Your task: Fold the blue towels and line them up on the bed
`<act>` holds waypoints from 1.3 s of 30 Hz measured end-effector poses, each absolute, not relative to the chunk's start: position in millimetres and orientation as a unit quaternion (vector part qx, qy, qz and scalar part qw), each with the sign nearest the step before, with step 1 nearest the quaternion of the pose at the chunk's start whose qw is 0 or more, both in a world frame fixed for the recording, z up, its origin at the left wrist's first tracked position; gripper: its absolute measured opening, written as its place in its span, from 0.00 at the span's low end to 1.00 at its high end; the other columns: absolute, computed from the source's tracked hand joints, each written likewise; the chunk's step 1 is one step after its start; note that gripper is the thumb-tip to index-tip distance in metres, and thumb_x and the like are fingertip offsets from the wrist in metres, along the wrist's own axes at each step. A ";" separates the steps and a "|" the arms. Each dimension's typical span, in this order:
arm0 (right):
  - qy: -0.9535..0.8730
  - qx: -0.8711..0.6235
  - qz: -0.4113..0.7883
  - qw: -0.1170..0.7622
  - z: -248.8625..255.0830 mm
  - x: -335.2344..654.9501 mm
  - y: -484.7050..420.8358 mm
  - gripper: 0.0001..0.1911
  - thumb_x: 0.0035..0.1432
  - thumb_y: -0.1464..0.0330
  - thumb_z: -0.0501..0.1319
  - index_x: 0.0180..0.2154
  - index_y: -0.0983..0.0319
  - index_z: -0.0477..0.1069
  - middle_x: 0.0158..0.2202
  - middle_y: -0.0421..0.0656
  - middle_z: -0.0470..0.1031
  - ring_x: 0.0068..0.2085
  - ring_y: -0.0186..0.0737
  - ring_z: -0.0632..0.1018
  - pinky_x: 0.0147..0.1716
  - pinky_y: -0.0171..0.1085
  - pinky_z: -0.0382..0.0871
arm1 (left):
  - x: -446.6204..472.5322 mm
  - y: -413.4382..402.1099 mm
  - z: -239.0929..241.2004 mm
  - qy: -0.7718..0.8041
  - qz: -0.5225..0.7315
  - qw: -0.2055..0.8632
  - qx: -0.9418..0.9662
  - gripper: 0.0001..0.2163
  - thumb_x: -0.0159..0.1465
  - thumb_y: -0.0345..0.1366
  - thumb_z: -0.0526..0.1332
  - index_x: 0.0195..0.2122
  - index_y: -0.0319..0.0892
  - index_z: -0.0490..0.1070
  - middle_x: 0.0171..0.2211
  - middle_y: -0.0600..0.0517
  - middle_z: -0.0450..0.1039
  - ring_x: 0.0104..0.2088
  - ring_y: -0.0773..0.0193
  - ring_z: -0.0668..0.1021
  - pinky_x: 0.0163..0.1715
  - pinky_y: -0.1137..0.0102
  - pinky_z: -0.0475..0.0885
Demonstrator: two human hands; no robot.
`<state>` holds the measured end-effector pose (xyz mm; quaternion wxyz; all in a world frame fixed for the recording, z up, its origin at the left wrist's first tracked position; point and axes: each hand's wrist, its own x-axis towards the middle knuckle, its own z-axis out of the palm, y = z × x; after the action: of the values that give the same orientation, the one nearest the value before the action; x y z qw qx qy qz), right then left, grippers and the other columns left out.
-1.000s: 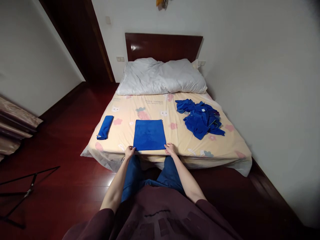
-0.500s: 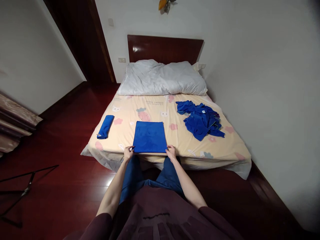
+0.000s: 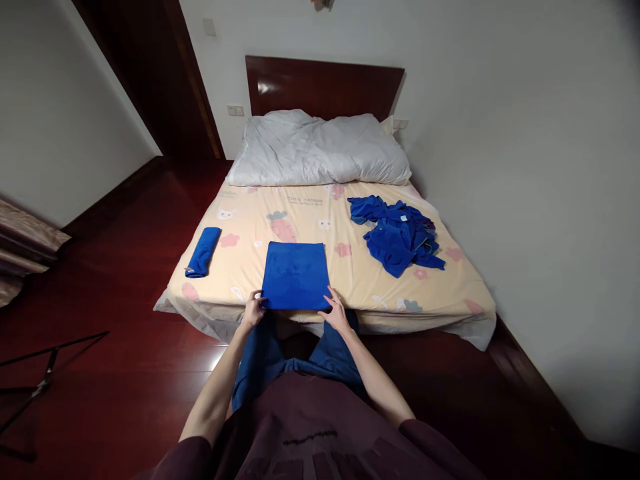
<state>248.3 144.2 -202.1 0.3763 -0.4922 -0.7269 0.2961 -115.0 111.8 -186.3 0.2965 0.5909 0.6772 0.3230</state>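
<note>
A folded blue towel (image 3: 296, 275) lies flat in a near-square at the front edge of the bed (image 3: 350, 293). At its near left corner, my left hand (image 3: 253, 311) is closed on the fabric. My right hand (image 3: 337, 313) touches the near right corner, its thumb and fingers spread apart. To the left lies a rolled blue towel (image 3: 204, 252) with a small pale tag at its near end. Over on the right is a crumpled heap of blue cloths (image 3: 399, 233), with white labels showing.
A grey-white quilt (image 3: 320, 150) is bunched against the dark wooden headboard (image 3: 325, 87). A black metal stand (image 3: 47, 373) is on the red floor at the left. A curtain (image 3: 27, 250) hangs at the far left, and a wall runs along the right.
My right hand has loosened from a pinch on the corner and its fingers have spread. The left hand stays at its corner. The whole view has shifted slightly.
</note>
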 end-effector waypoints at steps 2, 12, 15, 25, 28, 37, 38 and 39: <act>-0.753 -0.486 0.281 0.343 -201.7 252.8 143.7 0.30 0.52 0.72 0.67 0.58 0.58 0.74 0.67 0.49 0.64 0.65 0.50 0.69 0.64 0.52 0.65 | -116.9 111.9 -187.7 0.672 0.318 0.278 0.608 0.20 0.48 0.21 0.60 0.42 0.40 0.79 0.57 0.43 0.67 0.41 0.61 0.78 0.49 0.60 0.78; -0.798 -0.441 0.224 0.345 -204.4 252.6 152.8 0.27 0.54 0.81 0.53 0.49 0.55 0.80 0.56 0.44 0.78 0.60 0.47 0.74 0.60 0.53 0.68 | -124.0 126.0 -193.0 0.556 0.315 0.267 0.721 0.20 0.51 0.22 0.55 0.40 0.45 0.80 0.55 0.48 0.76 0.63 0.54 0.70 0.66 0.52 0.63; -0.731 -0.477 0.305 0.382 -204.2 244.8 161.5 0.25 0.52 0.79 0.53 0.44 0.57 0.82 0.48 0.44 0.82 0.53 0.44 0.79 0.58 0.48 0.71 | -123.8 129.3 -195.4 0.562 0.329 0.320 0.688 0.20 0.52 0.24 0.54 0.41 0.44 0.80 0.50 0.47 0.79 0.59 0.56 0.75 0.64 0.54 0.66; -0.559 -0.553 0.446 0.428 -186.8 240.9 176.3 0.15 0.52 0.63 0.61 0.38 0.61 0.81 0.36 0.46 0.83 0.34 0.44 0.79 0.34 0.39 0.76 | -112.7 136.4 -176.2 0.657 0.370 0.336 0.565 0.15 0.62 0.37 0.56 0.44 0.42 0.78 0.45 0.46 0.81 0.46 0.55 0.81 0.54 0.61 0.73; -0.548 -0.570 0.441 0.424 -184.3 242.9 173.6 0.15 0.51 0.60 0.62 0.37 0.61 0.79 0.32 0.45 0.80 0.33 0.43 0.78 0.32 0.38 0.74 | -111.6 135.6 -174.4 0.675 0.384 0.329 0.537 0.13 0.63 0.39 0.57 0.43 0.42 0.78 0.42 0.46 0.81 0.43 0.54 0.81 0.51 0.61 0.74; -0.506 -0.563 0.485 0.438 -197.9 248.4 182.0 0.25 0.50 0.48 0.64 0.40 0.62 0.74 0.25 0.41 0.73 0.25 0.40 0.74 0.24 0.36 0.70 | -108.4 135.7 -178.0 0.689 0.384 0.325 0.523 0.13 0.64 0.42 0.57 0.42 0.42 0.77 0.40 0.47 0.81 0.43 0.55 0.80 0.49 0.64 0.73; -0.503 -0.565 0.484 0.440 -198.8 246.8 183.8 0.26 0.50 0.47 0.64 0.40 0.62 0.73 0.24 0.41 0.72 0.24 0.39 0.73 0.22 0.36 0.69 | -107.7 135.9 -178.4 0.692 0.383 0.321 0.522 0.13 0.64 0.42 0.57 0.42 0.42 0.77 0.39 0.47 0.80 0.43 0.56 0.80 0.48 0.65 0.73; -0.501 -0.568 0.482 0.440 -199.4 244.9 185.4 0.26 0.50 0.47 0.64 0.40 0.62 0.73 0.24 0.40 0.72 0.22 0.38 0.72 0.21 0.35 0.68 | -107.1 136.0 -178.8 0.695 0.381 0.317 0.520 0.13 0.65 0.43 0.57 0.41 0.42 0.77 0.38 0.47 0.80 0.41 0.56 0.80 0.46 0.66 0.73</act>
<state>244.9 185.4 -199.4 0.4404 -0.5684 -0.5007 0.4820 -107.1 136.0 -178.8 0.3168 0.5205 0.6952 0.3814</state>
